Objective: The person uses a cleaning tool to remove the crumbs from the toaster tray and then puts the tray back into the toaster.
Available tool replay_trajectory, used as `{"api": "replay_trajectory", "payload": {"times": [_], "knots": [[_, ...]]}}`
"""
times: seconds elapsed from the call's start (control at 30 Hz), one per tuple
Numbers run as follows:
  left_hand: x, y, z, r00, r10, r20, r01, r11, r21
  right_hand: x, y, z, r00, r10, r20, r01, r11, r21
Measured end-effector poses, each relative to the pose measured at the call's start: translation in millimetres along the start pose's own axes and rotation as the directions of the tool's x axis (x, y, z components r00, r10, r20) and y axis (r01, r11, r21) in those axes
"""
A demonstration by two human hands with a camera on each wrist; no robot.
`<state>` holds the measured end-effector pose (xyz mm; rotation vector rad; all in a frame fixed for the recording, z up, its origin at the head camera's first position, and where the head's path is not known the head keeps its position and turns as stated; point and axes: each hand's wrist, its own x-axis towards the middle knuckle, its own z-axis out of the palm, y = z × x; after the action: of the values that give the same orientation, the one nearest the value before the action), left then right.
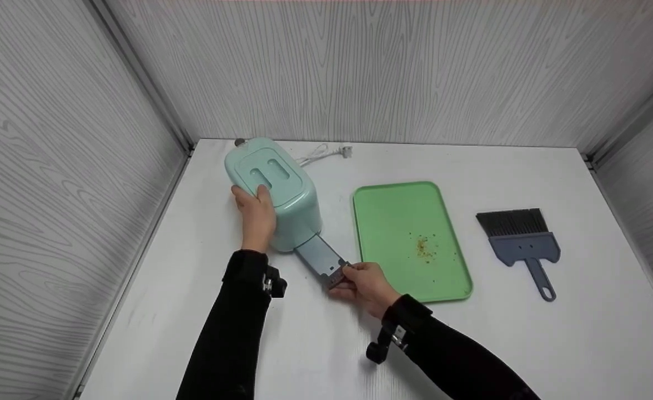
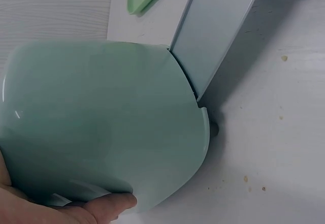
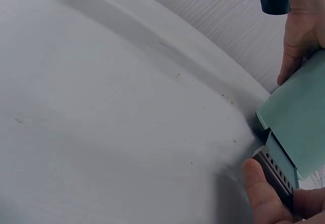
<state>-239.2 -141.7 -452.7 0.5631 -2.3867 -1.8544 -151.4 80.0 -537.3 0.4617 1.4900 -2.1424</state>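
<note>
A mint-green toaster (image 1: 299,216) stands at the left of the white table, with a lid over its top. My left hand (image 1: 257,219) grips its near left side, thumb on the top edge and fingers down the wall. From the toaster's end a grey-blue crumb tray (image 1: 318,255) sticks well out, its inner end still inside the body. My right hand (image 1: 365,283) pinches the tray's dark ridged outer end (image 3: 277,178), with thumb and fingers on opposite faces. In the left wrist view the crumb tray (image 2: 213,31) slants up and away from the toaster wall.
A green serving tray (image 1: 396,216) with a small heap of crumbs (image 1: 423,247) lies right of the toaster. Farther right is a grey-blue hand brush (image 1: 526,244). A white cord with a plug (image 1: 346,151) lies behind. Loose crumbs (image 2: 246,179) dot the table; walls enclose its back and sides.
</note>
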Motion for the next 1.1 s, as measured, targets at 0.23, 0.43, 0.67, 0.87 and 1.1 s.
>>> {"api": "replay_trajectory", "payload": {"times": [0.23, 0.43, 0.67, 0.87, 1.1], "knots": [[1.5, -0.6, -0.5, 1.000, -0.002, -0.007, 0.002, 1.000, 0.016, 9.7, -3, 8, 1.000, 0.017, -0.020, -0.017, 0.999, -0.031], [2.1, -0.5, -1.2, 1.000, -0.004, -0.015, 0.004, 1.000, 0.006, 16.1, -6, 16, 0.999, 0.024, -0.021, -0.025, 0.998, -0.064], [0.4, -2.2, -1.8, 1.000, 0.012, -0.010, -0.011, 0.999, 0.034, 26.3, -5, 26, 0.999, 0.045, 0.006, -0.044, 0.996, -0.074], [-0.4, -2.5, -1.0, 1.000, 0.023, -0.020, -0.023, 1.000, 0.018, 34.9, -7, 33, 0.999, 0.053, 0.003, -0.052, 0.995, -0.086], [-0.1, -1.9, -0.2, 0.999, 0.016, -0.033, -0.015, 1.000, 0.016, 43.5, -10, 39, 0.999, 0.052, 0.009, -0.051, 0.996, -0.072]]}}
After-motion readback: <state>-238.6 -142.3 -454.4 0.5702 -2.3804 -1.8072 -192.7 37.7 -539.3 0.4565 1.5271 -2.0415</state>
